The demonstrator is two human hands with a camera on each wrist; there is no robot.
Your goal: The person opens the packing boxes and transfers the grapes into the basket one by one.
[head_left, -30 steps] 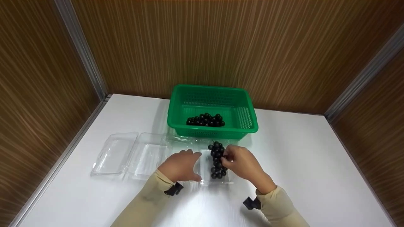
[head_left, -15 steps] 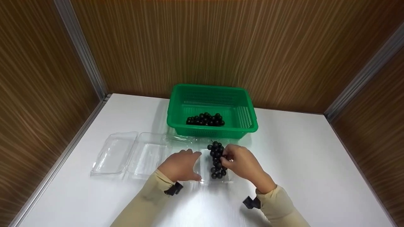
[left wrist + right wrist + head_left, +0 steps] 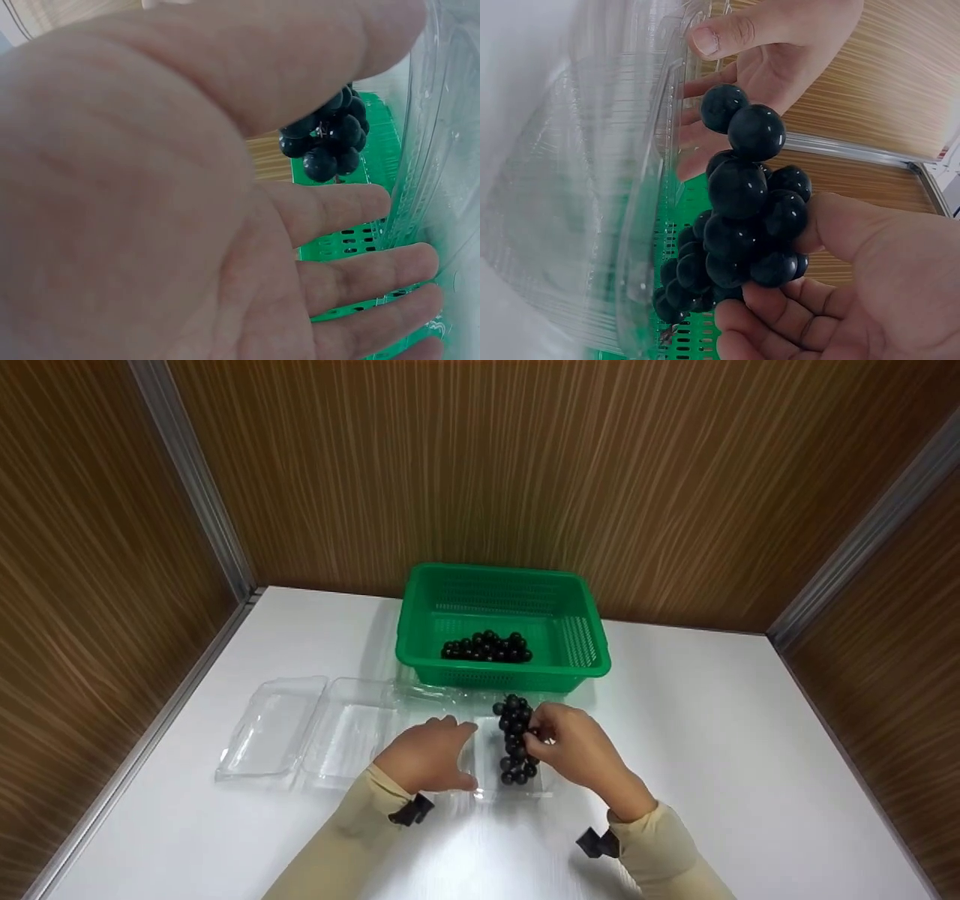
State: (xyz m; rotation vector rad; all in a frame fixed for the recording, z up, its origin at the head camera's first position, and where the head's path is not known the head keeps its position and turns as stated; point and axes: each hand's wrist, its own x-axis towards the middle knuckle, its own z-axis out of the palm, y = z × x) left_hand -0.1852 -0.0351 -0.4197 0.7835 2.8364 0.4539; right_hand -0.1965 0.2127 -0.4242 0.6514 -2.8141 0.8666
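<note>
My right hand (image 3: 576, 746) pinches a bunch of dark grapes (image 3: 515, 735) at its right side, between thumb and fingers. In the head view the bunch lies lengthwise over a clear plastic clamshell box (image 3: 489, 787). From the right wrist view, the grapes (image 3: 739, 187) hang beside the clear wall of the box (image 3: 649, 202). My left hand (image 3: 427, 756) is spread with thumb and fingers apart, holding nothing. Its fingertips (image 3: 420, 259) are right at the clear plastic in the left wrist view, with the grapes (image 3: 330, 139) beyond the thumb.
Behind the hands a green basket (image 3: 506, 669) holds another bunch of dark grapes (image 3: 487, 646). To the left lies a second clear clamshell box, its lid (image 3: 274, 727) folded out flat on the white table (image 3: 720, 750). Wood-grain panels (image 3: 510, 472) enclose the table.
Hardly anything differs. The grape bunch has shifted very slightly to the left with the right hand, while the left hand keeps its place.
</note>
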